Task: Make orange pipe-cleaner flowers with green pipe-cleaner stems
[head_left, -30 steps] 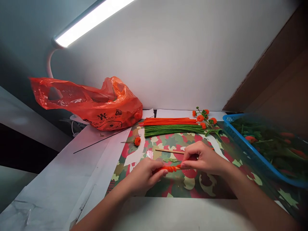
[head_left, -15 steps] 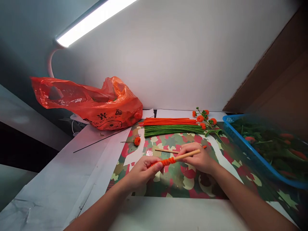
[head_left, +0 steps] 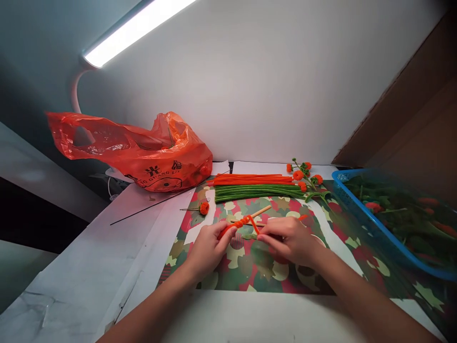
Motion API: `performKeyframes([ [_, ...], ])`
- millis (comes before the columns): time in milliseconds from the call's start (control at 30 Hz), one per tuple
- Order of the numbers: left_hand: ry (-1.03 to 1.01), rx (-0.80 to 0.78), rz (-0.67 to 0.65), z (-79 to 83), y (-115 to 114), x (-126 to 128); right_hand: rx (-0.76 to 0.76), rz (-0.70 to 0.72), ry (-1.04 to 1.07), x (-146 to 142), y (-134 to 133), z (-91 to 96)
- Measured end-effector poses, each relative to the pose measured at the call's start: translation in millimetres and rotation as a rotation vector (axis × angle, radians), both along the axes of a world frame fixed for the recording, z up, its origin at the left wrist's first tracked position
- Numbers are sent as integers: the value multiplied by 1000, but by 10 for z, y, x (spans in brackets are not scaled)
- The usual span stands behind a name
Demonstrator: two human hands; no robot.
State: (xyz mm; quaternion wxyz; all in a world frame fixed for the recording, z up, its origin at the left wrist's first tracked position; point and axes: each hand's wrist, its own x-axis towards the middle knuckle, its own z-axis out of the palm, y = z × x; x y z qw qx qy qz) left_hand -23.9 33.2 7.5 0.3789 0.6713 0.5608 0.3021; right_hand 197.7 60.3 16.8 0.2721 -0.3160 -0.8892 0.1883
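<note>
Between thumb and fingers, my left hand grips a wooden stick whose bare end points up to the right. Coils of an orange pipe cleaner wrap around that stick beside my left fingertips. The pipe cleaner's loose end slants down into my right hand, which pinches it. Behind the hands a second thin stick lies on the patterned mat, partly hidden. Further back are a row of orange pipe cleaners and a row of green pipe cleaners.
A red plastic bag stands at back left, near a lamp. One orange pompom flower on wire lies left on the mat. A flower spray lies at the back; a blue basket of greenery is at right.
My right hand has let go of the stick's bare end and now pulls the pipe cleaner's loose end. The wound stick has tilted upward, its bare end now farther from me.
</note>
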Motion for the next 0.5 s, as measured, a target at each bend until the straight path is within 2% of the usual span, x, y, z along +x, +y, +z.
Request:
performKeyframes([
  [100, -251, -153, -34, -34, 8, -33, -181, 41, 24, -45, 13, -88],
  [167, -413, -293, -157, -61, 15, -72, -362, 27, 89, 4, 63, -88],
  [233, -468, -362, -277, -71, 19, -101, -492, -23, 162, 89, 125, -48],
  [300, -412, -362, -339, -57, 19, -110, -538, -61, 195, 178, 183, 4],
  [433, -167, -254, -297, 3, 7, -92, -537, -134, 82, 301, 265, 62],
  [500, -100, -211, -313, 19, 1, -88, -549, -123, 28, 336, 287, 73],
])
